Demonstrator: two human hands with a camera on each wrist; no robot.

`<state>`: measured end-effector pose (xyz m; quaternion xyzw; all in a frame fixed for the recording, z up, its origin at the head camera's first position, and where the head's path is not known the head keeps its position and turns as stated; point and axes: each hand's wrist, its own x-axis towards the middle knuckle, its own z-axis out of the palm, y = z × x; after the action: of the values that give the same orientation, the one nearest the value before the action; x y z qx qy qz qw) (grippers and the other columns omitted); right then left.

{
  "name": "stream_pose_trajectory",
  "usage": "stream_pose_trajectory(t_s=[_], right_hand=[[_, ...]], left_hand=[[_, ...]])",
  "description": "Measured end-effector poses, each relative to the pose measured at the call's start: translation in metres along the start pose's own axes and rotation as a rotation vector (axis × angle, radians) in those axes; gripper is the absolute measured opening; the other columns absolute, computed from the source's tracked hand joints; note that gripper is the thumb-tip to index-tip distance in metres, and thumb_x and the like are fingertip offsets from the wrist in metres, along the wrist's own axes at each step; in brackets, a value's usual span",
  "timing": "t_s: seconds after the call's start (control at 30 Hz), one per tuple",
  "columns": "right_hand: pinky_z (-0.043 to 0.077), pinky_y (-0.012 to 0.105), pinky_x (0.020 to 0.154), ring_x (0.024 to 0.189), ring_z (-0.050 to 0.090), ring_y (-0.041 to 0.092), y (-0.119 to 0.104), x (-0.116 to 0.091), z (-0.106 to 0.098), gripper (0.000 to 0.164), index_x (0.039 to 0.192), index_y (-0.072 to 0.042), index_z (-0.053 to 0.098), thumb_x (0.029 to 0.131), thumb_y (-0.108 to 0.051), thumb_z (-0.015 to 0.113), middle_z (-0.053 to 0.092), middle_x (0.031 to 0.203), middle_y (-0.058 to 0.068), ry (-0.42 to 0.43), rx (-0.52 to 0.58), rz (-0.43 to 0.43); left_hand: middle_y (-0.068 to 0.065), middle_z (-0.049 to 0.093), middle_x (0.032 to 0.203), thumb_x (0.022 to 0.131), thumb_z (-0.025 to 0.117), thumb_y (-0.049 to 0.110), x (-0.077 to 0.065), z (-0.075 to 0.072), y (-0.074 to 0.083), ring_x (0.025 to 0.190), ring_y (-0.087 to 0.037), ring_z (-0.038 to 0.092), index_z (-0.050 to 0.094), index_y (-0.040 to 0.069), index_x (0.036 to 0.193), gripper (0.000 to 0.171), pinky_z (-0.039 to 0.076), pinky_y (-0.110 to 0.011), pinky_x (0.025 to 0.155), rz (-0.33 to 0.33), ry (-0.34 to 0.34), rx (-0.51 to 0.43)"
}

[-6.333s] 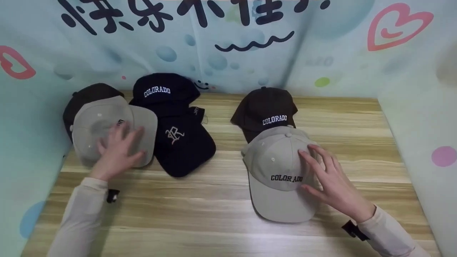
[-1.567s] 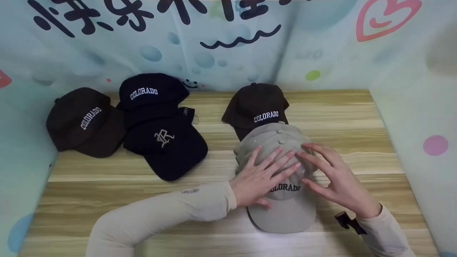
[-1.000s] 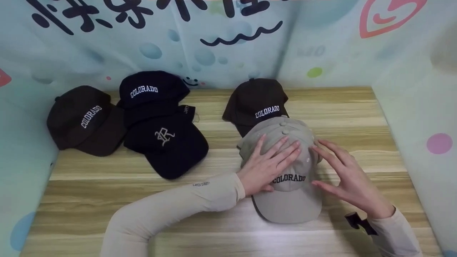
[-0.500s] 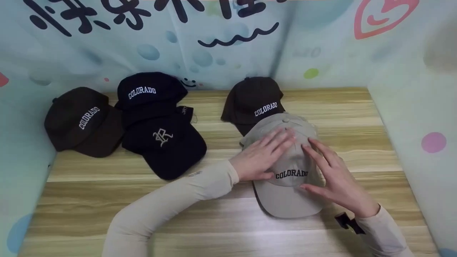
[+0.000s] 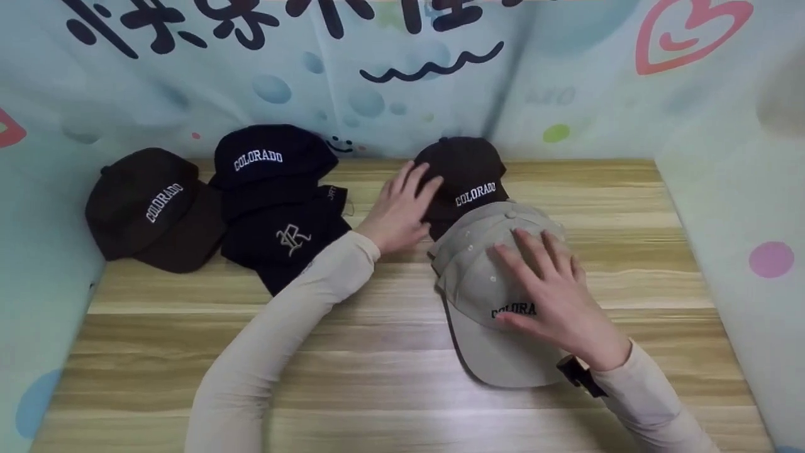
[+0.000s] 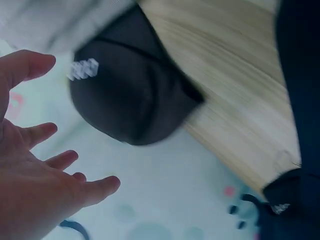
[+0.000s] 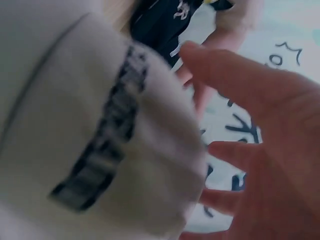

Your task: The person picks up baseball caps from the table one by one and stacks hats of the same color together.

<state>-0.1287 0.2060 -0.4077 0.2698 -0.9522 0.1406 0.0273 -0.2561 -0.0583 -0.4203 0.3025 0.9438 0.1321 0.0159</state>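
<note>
Nested grey baseball caps (image 5: 503,352) lie brim-forward on the right side of the table, the top one lettered COLORADO. My right hand (image 5: 556,299) is spread over their right side, covering the end of the lettering. In the right wrist view, its fingers (image 7: 225,155) curve about the blurred grey crown (image 7: 155,160). Behind the grey caps sits a dark brown COLORADO cap (image 5: 468,167), its front tucked behind them. My left hand (image 5: 399,214) is at this cap's left edge, fingers extended; whether they touch it is unclear. The left wrist view shows loosely spread fingers (image 6: 102,190) near the dark cap (image 6: 135,95).
On the left lie another brown COLORADO cap (image 5: 144,201), a navy COLORADO cap (image 5: 273,145) and a navy cap with an R (image 5: 283,251), partly hidden by my left sleeve (image 5: 302,302). A printed cloth backdrop (image 5: 402,100) rises behind the wooden table (image 5: 390,377).
The grey cap on the left has gone onto the right stack. My left hand has since left the stack for the brown cap behind; my right hand has shifted left over the grey crown.
</note>
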Motion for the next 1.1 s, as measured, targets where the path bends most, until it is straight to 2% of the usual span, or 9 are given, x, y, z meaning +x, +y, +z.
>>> stream_pose_trajectory(t_s=[0.17,0.27,0.4,0.47,0.57,0.67,0.87,1.0,1.1], right_hand=[[0.019,0.082,0.087,0.136,0.010,0.055,-0.010,0.008,0.005,0.097,0.151,-0.024,0.030,0.072,-0.042,0.083,0.017,0.155,0.018,-0.036,-0.061,0.029],[0.018,0.083,0.086,0.136,0.010,0.056,-0.011,0.010,0.008,0.095,0.150,-0.024,0.033,0.072,-0.041,0.084,0.017,0.155,0.018,-0.035,-0.087,0.042],[0.021,0.082,0.085,0.136,0.012,0.055,-0.011,0.012,0.010,0.091,0.148,-0.024,0.038,0.072,-0.039,0.084,0.020,0.155,0.017,-0.019,-0.085,0.051],[0.022,0.082,0.085,0.136,0.014,0.054,-0.010,0.013,0.010,0.088,0.147,-0.024,0.041,0.072,-0.039,0.084,0.022,0.155,0.017,-0.014,-0.072,0.054],[0.023,0.081,0.085,0.136,0.016,0.054,-0.009,0.016,0.008,0.084,0.145,-0.023,0.043,0.073,-0.039,0.083,0.024,0.154,0.016,-0.017,-0.061,0.060],[0.023,0.082,0.084,0.135,0.017,0.054,-0.008,0.018,0.006,0.083,0.145,-0.023,0.044,0.073,-0.038,0.084,0.025,0.154,0.016,-0.022,-0.054,0.061],[0.023,0.081,0.085,0.135,0.017,0.054,-0.004,0.024,0.002,0.081,0.143,-0.023,0.046,0.073,-0.035,0.084,0.025,0.153,0.015,-0.034,-0.016,0.046],[0.022,0.081,0.087,0.136,0.016,0.052,0.004,0.023,-0.001,0.079,0.142,-0.022,0.048,0.073,-0.033,0.085,0.026,0.154,0.014,-0.035,-0.001,0.054],[0.021,0.081,0.087,0.136,0.015,0.052,0.010,0.021,-0.004,0.079,0.142,-0.022,0.048,0.073,-0.033,0.085,0.025,0.153,0.014,-0.035,0.006,0.071]], left_hand=[[-0.024,0.021,0.152,0.092,0.062,0.021,0.017,0.001,-0.022,0.140,-0.039,0.017,0.026,0.005,0.150,0.070,0.022,-0.053,0.110,-0.107,-0.015,-0.083],[-0.026,0.020,0.151,0.096,0.057,0.021,0.028,0.001,-0.032,0.139,-0.039,0.022,0.023,0.002,0.151,0.067,0.025,-0.047,0.110,-0.177,-0.043,-0.197],[-0.025,0.016,0.154,0.100,0.049,0.021,0.036,0.004,-0.044,0.141,-0.036,0.021,0.016,0.000,0.152,0.065,0.022,-0.039,0.112,-0.263,-0.102,-0.385],[-0.023,0.017,0.155,0.101,0.046,0.020,0.038,0.006,-0.047,0.142,-0.033,0.020,0.012,-0.001,0.152,0.065,0.020,-0.037,0.112,-0.287,-0.130,-0.457],[-0.023,0.027,0.152,0.102,0.045,0.017,0.042,0.009,-0.050,0.139,-0.031,0.027,0.010,-0.002,0.152,0.064,0.022,-0.035,0.112,-0.295,-0.136,-0.526],[-0.023,0.030,0.151,0.102,0.044,0.013,0.045,0.010,-0.051,0.138,-0.032,0.030,0.012,-0.001,0.152,0.062,0.024,-0.036,0.111,-0.311,-0.123,-0.550],[-0.024,0.031,0.150,0.102,0.041,0.011,0.049,0.015,-0.051,0.135,-0.034,0.034,0.014,-0.002,0.151,0.058,0.027,-0.038,0.110,-0.349,-0.127,-0.490],[-0.022,0.033,0.150,0.102,0.044,0.013,0.052,0.017,-0.048,0.134,-0.033,0.036,0.015,-0.001,0.151,0.059,0.029,-0.038,0.109,-0.379,-0.132,-0.490],[-0.022,0.039,0.146,0.101,0.045,0.012,0.055,0.017,-0.047,0.133,-0.033,0.039,0.028,-0.003,0.147,0.051,0.031,-0.037,0.108,-0.370,-0.129,-0.469]])
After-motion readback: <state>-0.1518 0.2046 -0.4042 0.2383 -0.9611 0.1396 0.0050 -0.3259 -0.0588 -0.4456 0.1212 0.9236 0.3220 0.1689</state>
